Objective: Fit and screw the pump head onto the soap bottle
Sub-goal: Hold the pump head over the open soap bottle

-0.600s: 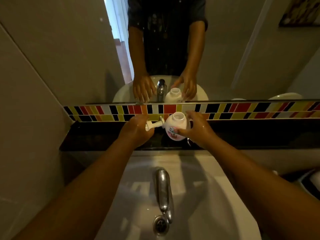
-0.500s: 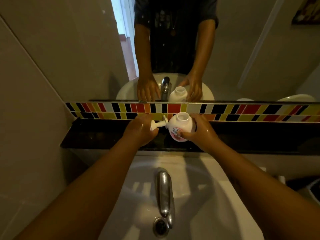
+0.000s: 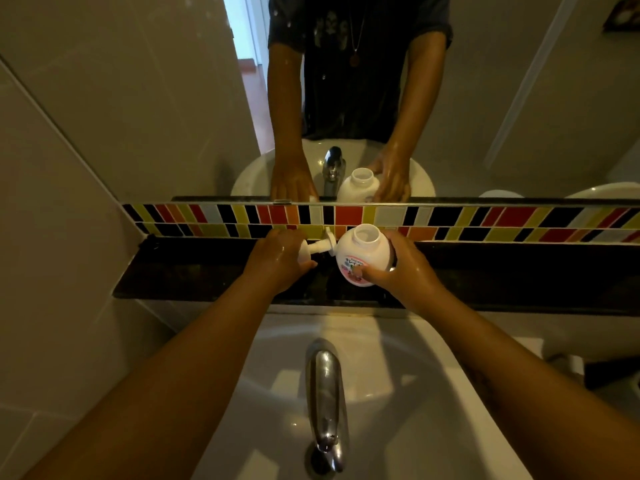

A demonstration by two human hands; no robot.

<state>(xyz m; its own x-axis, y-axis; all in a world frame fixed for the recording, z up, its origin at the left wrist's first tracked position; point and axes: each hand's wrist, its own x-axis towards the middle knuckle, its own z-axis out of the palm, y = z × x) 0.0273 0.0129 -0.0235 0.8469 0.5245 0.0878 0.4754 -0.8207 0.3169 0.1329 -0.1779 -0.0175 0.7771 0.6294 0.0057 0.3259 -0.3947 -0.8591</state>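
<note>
A round white soap bottle (image 3: pixel 360 251) with a pink label stands on the dark ledge (image 3: pixel 194 271), its wide mouth uncovered. My right hand (image 3: pixel 398 271) grips its right side and front. My left hand (image 3: pixel 280 261) holds the white pump head (image 3: pixel 317 249) lying sideways, its round collar just left of the bottle and close to its shoulder. Part of the pump is hidden under my fingers. Both hands look wet.
A chrome tap (image 3: pixel 325 400) reaches over the white basin (image 3: pixel 398 393) below the ledge. A strip of coloured tiles (image 3: pixel 485 220) and a mirror (image 3: pixel 485 98) rise behind the ledge. A grey tiled wall (image 3: pixel 52 237) closes the left side.
The hands, bottle and pump head keep almost the same pose. The view has tilted slightly, so everything sits a little lower and to the right in the frame.
</note>
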